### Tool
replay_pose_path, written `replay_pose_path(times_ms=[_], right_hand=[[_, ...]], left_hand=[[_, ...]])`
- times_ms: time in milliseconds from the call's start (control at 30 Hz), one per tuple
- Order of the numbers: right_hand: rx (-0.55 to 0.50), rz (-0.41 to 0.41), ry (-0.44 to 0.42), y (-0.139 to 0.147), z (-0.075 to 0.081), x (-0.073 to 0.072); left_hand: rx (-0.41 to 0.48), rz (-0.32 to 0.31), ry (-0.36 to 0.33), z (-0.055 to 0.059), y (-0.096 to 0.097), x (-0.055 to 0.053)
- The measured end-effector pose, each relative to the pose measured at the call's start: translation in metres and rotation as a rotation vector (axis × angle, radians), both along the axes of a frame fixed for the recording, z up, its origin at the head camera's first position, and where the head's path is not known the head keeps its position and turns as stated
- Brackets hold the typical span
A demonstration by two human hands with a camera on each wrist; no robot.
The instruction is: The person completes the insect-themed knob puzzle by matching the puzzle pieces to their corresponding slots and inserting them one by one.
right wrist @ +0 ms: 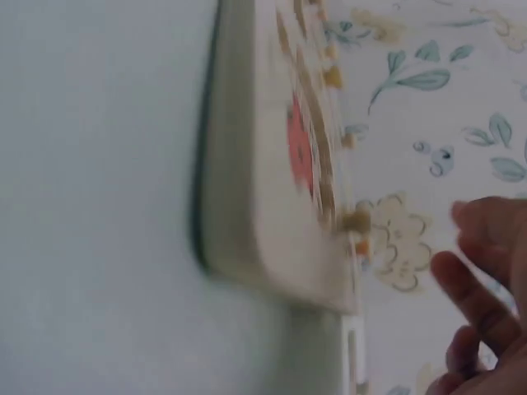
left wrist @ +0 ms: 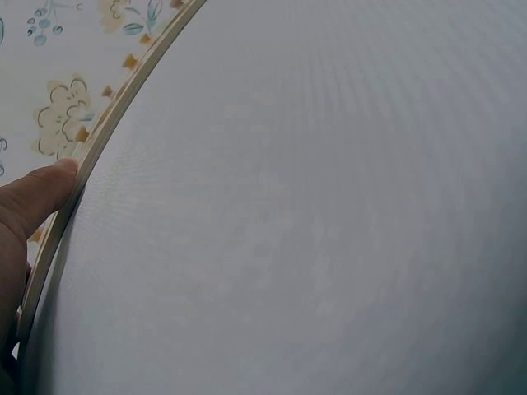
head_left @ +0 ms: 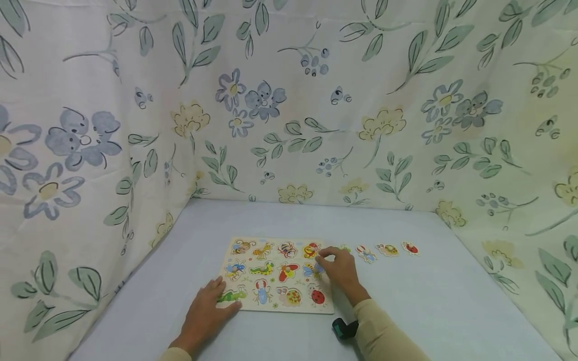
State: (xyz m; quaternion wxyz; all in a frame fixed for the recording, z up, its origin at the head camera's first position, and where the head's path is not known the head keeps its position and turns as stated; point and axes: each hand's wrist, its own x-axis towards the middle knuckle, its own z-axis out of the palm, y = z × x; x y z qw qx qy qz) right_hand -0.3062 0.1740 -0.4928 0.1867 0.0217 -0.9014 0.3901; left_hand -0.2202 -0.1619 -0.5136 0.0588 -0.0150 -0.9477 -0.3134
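The insect peg-puzzle board (head_left: 307, 310) lies between the spread left hand (head_left: 205, 306), which touches its edge, and the bent right hand (head_left: 340, 271) above it; whether that pinches anything is unclear.

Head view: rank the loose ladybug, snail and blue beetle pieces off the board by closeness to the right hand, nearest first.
1. Blue beetle piece: just beyond and to the right of the right hand.
2. Snail piece: middle of the three.
3. Ladybug piece: right end of the row.
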Motion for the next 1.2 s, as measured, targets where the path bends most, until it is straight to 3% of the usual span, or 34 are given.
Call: replay_pose_path(times_ms=[233, 433, 633, 867, 1200], right_hand=[[-0.126, -0.045, 0.016, 0.017, 0.015, -0.014], [-0.151, -0.068, 0.008, 0.032, 0.014, -0.029], [-0.123, -0.093, -0.049, 0.045, 0.008, -0.04], [-0.082, -0.14, -0.157, 0.055, 0.0, -0.042], [-0.009, -0.13, -0.188, 0.058, -0.006, -0.048]], left_hand=[[-0.007, 0.006, 0.002, -0.001, 0.001, -0.001], [-0.011, 0.01, 0.001, -0.002, 0.0, -0.001], [-0.005, 0.006, -0.006, -0.003, -0.001, -0.002], [-0.013, 0.008, -0.025, -0.006, -0.001, -0.001], [-0.012, 0.021, -0.023, -0.003, 0.0, -0.001]])
